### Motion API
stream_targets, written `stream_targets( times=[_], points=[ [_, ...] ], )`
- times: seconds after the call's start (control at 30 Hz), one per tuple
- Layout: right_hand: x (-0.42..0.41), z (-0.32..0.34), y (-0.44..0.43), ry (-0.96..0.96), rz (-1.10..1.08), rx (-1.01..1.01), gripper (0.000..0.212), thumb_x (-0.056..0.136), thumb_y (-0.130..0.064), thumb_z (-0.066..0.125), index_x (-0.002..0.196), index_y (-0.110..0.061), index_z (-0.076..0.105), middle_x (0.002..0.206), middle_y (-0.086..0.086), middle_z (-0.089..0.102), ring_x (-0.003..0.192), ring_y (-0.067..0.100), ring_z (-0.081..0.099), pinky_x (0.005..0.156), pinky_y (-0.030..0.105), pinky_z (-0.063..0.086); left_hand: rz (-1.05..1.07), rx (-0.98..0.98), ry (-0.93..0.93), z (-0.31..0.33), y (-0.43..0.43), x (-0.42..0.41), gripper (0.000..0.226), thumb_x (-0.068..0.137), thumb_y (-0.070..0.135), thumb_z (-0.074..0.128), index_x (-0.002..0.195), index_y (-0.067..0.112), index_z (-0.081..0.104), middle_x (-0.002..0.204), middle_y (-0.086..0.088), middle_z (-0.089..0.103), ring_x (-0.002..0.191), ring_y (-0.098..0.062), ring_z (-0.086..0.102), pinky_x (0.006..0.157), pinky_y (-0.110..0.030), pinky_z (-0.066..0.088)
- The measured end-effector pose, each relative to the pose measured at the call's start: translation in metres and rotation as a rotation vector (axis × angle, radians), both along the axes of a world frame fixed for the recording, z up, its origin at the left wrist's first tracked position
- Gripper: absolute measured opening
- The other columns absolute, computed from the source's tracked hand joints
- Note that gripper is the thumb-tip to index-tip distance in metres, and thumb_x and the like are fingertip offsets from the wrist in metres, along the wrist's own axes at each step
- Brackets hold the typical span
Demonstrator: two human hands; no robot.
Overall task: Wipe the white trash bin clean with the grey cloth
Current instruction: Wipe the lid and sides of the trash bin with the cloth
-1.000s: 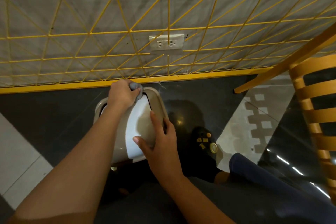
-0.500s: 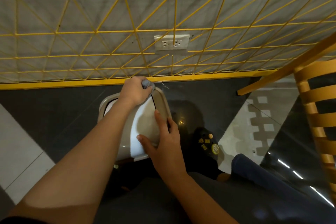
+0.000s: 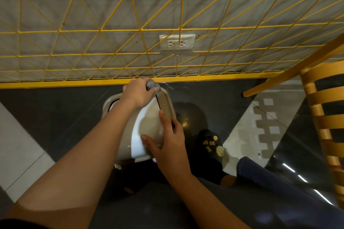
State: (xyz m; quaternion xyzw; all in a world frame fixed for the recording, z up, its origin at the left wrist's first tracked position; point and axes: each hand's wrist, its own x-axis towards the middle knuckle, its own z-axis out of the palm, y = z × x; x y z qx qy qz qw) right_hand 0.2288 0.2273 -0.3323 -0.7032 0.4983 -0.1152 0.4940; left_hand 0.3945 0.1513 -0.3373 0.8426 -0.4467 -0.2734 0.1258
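The white trash bin (image 3: 147,126) lies tilted on the dark floor, its rim pointing toward the yellow wall grid. My left hand (image 3: 137,92) grips the grey cloth (image 3: 152,85), bunched in the fist, and presses it on the far rim of the bin. Only a small wad of cloth shows past the knuckles. My right hand (image 3: 167,141) rests on the bin's side with straight, spread fingers, thumb low on the wall near the bin's base.
A yellow wire grid (image 3: 130,29) with a wall socket (image 3: 177,42) stands just behind the bin. A wooden slatted chair (image 3: 323,117) and table edge are at the right. My foot in a black clog (image 3: 212,145) and a knee are beside the bin.
My left hand with the cloth has slid a little to the right along the far rim. The right hand has stayed on the bin's side.
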Motion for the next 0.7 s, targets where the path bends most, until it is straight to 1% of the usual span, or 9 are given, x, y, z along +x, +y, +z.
stream_targets(
  times=[0.17, 0.23, 0.37, 0.4, 0.47, 0.53, 0.6, 0.63, 0.7],
  points=[
    [0.000, 0.004, 0.001, -0.007, -0.003, 0.003, 0.075, 0.082, -0.049, 0.061, 0.144, -0.036, 0.022, 0.148, 0.004, 0.022, 0.138, 0.022, 0.026, 0.109, 0.040, 0.038, 0.149, -0.102, 0.082, 0.020, 0.015, -0.007, 0.021, 0.087, 0.028, 0.060, 0.096, 0.009, 0.058, 0.101, -0.013, 0.064, 0.101, -0.031, 0.056, 0.074, -0.028, 0.037],
    [0.000, 0.010, -0.003, -0.021, -0.001, 0.047, 0.073, 0.082, -0.048, 0.062, 0.144, -0.033, 0.026, 0.147, 0.005, 0.023, 0.136, 0.021, 0.028, 0.109, 0.037, 0.037, 0.250, -0.154, 0.119, 0.038, 0.025, -0.008, 0.029, 0.085, 0.031, 0.063, 0.103, 0.010, 0.054, 0.095, -0.009, 0.060, 0.098, -0.028, 0.056, 0.073, -0.027, 0.036],
    [-0.001, 0.030, -0.022, -0.104, -0.103, 0.032, 0.051, 0.087, -0.047, 0.056, 0.132, -0.025, 0.046, 0.134, 0.000, 0.041, 0.122, 0.010, 0.042, 0.095, 0.010, 0.037, 0.421, -0.185, 0.179, 0.070, 0.056, -0.017, 0.032, 0.083, 0.036, 0.064, 0.099, 0.015, 0.046, 0.093, -0.003, 0.055, 0.092, -0.025, 0.055, 0.074, -0.031, 0.042],
    [0.002, 0.036, -0.028, -0.166, -0.144, 0.047, 0.044, 0.088, -0.045, 0.054, 0.128, -0.027, 0.048, 0.129, -0.004, 0.045, 0.118, 0.005, 0.044, 0.094, 0.009, 0.037, 0.452, -0.195, 0.211, 0.076, 0.062, -0.022, 0.032, 0.082, 0.037, 0.065, 0.097, 0.015, 0.047, 0.092, -0.003, 0.057, 0.091, -0.023, 0.056, 0.075, -0.032, 0.045],
    [0.009, 0.047, -0.039, -0.349, -0.205, 0.216, 0.037, 0.088, -0.046, 0.053, 0.123, -0.034, 0.049, 0.122, -0.008, 0.054, 0.115, 0.005, 0.051, 0.098, 0.022, 0.043, 0.500, -0.242, 0.354, 0.080, 0.069, -0.035, 0.032, 0.080, 0.037, 0.066, 0.097, 0.014, 0.052, 0.086, -0.002, 0.061, 0.081, -0.015, 0.062, 0.070, -0.026, 0.053],
    [0.016, 0.052, -0.052, -0.455, -0.237, 0.481, 0.040, 0.087, -0.042, 0.056, 0.124, -0.028, 0.050, 0.118, -0.003, 0.061, 0.108, 0.010, 0.060, 0.091, 0.029, 0.050, 0.461, -0.236, 0.551, 0.084, 0.071, -0.050, 0.022, 0.084, 0.027, 0.064, 0.101, 0.017, 0.054, 0.087, 0.001, 0.064, 0.076, -0.003, 0.065, 0.063, -0.015, 0.051],
    [0.018, 0.047, -0.069, -0.463, -0.273, 0.653, 0.042, 0.085, -0.033, 0.063, 0.125, -0.024, 0.052, 0.118, 0.007, 0.063, 0.099, 0.017, 0.064, 0.077, 0.035, 0.053, 0.279, -0.214, 0.622, 0.081, 0.071, -0.060, 0.030, 0.085, 0.019, 0.061, 0.114, 0.023, 0.052, 0.111, 0.001, 0.063, 0.099, -0.006, 0.061, 0.083, -0.022, 0.050],
    [0.016, 0.043, -0.078, -0.473, -0.301, 0.686, 0.043, 0.084, -0.029, 0.066, 0.125, -0.023, 0.053, 0.120, 0.011, 0.062, 0.099, 0.020, 0.064, 0.075, 0.035, 0.053, 0.187, -0.212, 0.611, 0.079, 0.072, -0.063, 0.041, 0.085, 0.016, 0.061, 0.123, 0.023, 0.048, 0.122, 0.002, 0.058, 0.110, -0.008, 0.055, 0.091, -0.023, 0.045],
    [0.012, 0.031, -0.095, -0.464, -0.354, 0.660, 0.045, 0.082, -0.022, 0.068, 0.124, -0.018, 0.051, 0.121, 0.015, 0.059, 0.100, 0.023, 0.061, 0.074, 0.035, 0.052, 0.003, -0.209, 0.416, 0.072, 0.076, -0.066, 0.058, 0.085, 0.021, 0.061, 0.137, 0.019, 0.036, 0.137, 0.001, 0.045, 0.124, -0.012, 0.042, 0.098, -0.021, 0.032]
  ],
)
